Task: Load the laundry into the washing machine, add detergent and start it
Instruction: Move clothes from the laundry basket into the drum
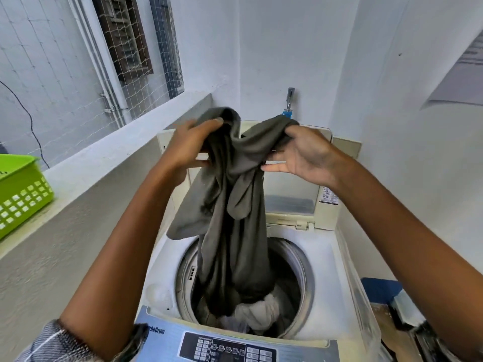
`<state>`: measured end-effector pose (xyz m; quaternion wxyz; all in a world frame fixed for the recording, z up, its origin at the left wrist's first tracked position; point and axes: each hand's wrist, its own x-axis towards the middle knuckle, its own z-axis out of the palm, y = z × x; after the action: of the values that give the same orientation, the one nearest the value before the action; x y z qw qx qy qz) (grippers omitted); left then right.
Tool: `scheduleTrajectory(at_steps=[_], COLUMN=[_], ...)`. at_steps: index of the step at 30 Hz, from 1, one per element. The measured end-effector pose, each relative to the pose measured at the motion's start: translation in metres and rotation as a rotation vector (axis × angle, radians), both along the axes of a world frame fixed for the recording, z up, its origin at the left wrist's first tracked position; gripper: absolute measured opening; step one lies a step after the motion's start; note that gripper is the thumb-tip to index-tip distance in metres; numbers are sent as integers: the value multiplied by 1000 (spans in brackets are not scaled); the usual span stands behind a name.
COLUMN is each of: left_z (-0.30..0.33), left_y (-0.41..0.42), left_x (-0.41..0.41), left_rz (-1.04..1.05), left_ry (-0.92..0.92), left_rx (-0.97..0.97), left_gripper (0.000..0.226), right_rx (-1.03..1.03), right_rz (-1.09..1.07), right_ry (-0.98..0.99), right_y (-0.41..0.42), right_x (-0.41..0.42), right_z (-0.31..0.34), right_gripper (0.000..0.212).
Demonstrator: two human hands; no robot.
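While both hands, left (187,147) and right (304,155), grip an olive garment (235,205) above the drum (305,273), loading continues; release comes next.

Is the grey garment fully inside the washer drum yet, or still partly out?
Partly out. Both hands, left and right, hold the grey garment above the washing machine; only its lower end hangs into the drum.

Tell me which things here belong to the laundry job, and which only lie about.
Part of the job:
- dark grey cloth garment, held by left hand and right hand
- white top-loading washing machine
- pale clothes in the drum

Only lying about:
- green plastic basket on the ledge
- metal wall tap
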<state>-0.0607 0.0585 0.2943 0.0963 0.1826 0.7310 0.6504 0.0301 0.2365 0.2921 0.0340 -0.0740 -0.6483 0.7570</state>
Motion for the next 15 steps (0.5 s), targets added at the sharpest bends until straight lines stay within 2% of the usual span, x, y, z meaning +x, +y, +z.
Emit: scheduleTrajectory(at_steps=[2,4,7,9,12,15], left_z=[-10,-27,-63,-95,-156,-201], left_y=[6,8,3,-5,-26,-50], left_x=[3,2,-11,-21,-32,-28], left_rz=[-52,-47,23,-8,-132,-140], left_ry=[73,165,275,269,142,16], left_rx=[-32,-72,-229,-414,-704,-781], left_gripper=[24,15,25,29,35,47], right_rx=[-7,69,246,379,570,618], right_rz=[-63,-156,-194,-141,131,300], right_ry=[90,174,172,86,-125,-320], right_y=[-14,-27,-40,-42,-38,-31], right_x=[-9,-18,-26,-29,-26,-16], right_z=[-9,-28,-73,-111,-166,-200], right_gripper=[33,38,47,48,60,64])
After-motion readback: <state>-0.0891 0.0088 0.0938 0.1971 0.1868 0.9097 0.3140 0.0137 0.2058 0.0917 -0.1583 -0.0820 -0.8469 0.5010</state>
